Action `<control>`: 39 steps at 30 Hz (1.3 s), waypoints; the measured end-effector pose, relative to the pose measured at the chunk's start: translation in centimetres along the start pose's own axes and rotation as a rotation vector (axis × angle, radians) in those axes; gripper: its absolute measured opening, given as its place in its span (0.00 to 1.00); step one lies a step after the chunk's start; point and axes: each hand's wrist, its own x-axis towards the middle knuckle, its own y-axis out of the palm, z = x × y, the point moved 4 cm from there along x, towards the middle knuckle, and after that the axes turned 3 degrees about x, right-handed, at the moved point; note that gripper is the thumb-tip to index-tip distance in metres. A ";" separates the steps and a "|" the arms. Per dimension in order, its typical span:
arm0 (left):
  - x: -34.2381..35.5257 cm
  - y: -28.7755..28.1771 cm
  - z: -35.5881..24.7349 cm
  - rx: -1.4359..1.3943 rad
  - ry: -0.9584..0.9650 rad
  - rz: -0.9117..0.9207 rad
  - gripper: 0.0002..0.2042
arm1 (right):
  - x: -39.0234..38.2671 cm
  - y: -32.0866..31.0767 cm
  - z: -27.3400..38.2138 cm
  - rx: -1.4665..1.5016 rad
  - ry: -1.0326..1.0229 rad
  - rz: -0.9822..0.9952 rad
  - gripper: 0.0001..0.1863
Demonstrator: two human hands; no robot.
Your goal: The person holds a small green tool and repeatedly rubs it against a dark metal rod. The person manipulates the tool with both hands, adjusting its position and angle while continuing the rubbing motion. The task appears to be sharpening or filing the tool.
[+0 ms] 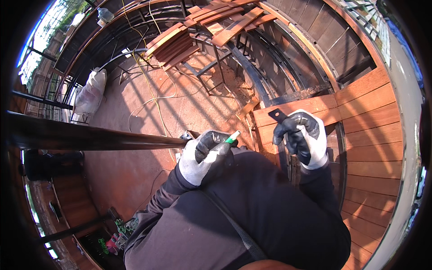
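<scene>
The fisheye looks steeply down from head height, near the hands [310, 137]. Floor [123, 105] shows toward ten o'clock, planks [374, 153] toward three.

1. Left hand [204, 157], gloved in white and black, curls its fingers and thumb into a pinch before the torso [252, 211].
2. Right hand [306, 137], gloved alike, is raised to the right, fingers bent inward.
3. Left forearm [167, 193] and right forearm [317, 180], dark-sleeved, slant forward; the 2 hands are well apart.
</scene>
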 end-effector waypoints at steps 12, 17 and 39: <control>-0.3 0.0 -0.4 0.040 0.007 0.001 0.12 | 0.2 5.6 -3.6 0.362 0.359 0.210 0.09; -1.1 -1.3 1.6 0.086 0.139 -0.097 0.11 | 1.0 0.9 -3.5 0.237 0.042 -0.049 0.13; 0.2 -0.3 1.8 0.136 0.131 -0.033 0.15 | 0.7 5.6 -5.2 0.288 0.328 0.286 0.10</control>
